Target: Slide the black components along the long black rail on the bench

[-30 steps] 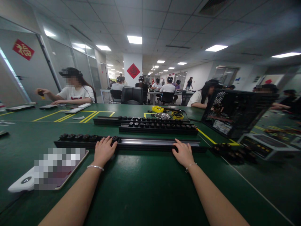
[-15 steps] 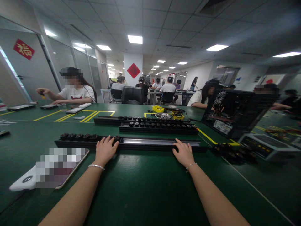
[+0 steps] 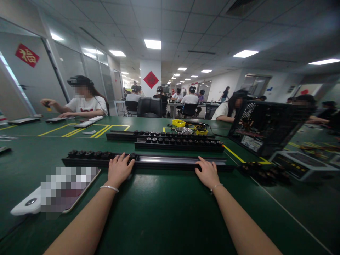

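Note:
A long black rail [image 3: 170, 161] lies across the green table [image 3: 159, 212] in front of me, with several black knobs [image 3: 90, 154] seated along its left part and a bare metal channel to the right. My left hand [image 3: 118, 170] rests on the rail's near edge beside the last knob, fingers spread. My right hand [image 3: 207, 173] lies flat on the rail near its right end, holding nothing.
Two more knob-filled rails [image 3: 175, 143] lie behind. A tablet [image 3: 67, 189] sits at the left, loose black knobs [image 3: 262, 171] at the right, beside an open computer case [image 3: 265, 125]. Yellow trays [image 3: 178, 123] stand further back. Several people sit at tables around.

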The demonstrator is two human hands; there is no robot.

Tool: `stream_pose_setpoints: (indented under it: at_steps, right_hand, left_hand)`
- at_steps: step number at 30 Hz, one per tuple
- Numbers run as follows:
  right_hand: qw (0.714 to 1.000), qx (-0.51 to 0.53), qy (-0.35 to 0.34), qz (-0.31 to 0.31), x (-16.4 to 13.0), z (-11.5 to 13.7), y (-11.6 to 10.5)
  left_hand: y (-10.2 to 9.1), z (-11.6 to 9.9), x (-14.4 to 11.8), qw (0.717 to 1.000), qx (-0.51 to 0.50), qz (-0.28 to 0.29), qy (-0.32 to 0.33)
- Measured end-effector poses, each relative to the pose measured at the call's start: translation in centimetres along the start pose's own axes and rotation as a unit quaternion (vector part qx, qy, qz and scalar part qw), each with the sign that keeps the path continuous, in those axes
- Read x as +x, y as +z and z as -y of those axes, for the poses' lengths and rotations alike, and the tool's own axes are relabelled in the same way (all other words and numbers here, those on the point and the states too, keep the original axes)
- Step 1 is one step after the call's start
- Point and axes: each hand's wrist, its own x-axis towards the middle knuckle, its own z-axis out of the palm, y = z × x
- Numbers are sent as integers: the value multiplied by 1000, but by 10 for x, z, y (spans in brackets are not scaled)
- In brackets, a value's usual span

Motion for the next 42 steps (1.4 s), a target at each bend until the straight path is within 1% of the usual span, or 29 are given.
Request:
stream_pose_setpoints:
  at_steps: [4,11,18,32,42]
  right_hand:
    - [1000,1,-2,4,0,0,-1]
    - [1000,5,-2,7,0,1,-2]
    - [1000,-8,-3,-14,1,-2,5]
    - [1000,1,1,6,0,1,-1]
    - [1000,-1,0,3,0,0,0]
  left_hand:
    - [0,-1,0,1000,1,-4,-1]
    - [-1,-3,0,1000,-4,9,-2]
    - [0,-2,-1,1000,-1,2,0]
    - [-4,-5,-2,1000,-6,14,-5]
    - [-4,-6,-3,1000,-1,16,-1]
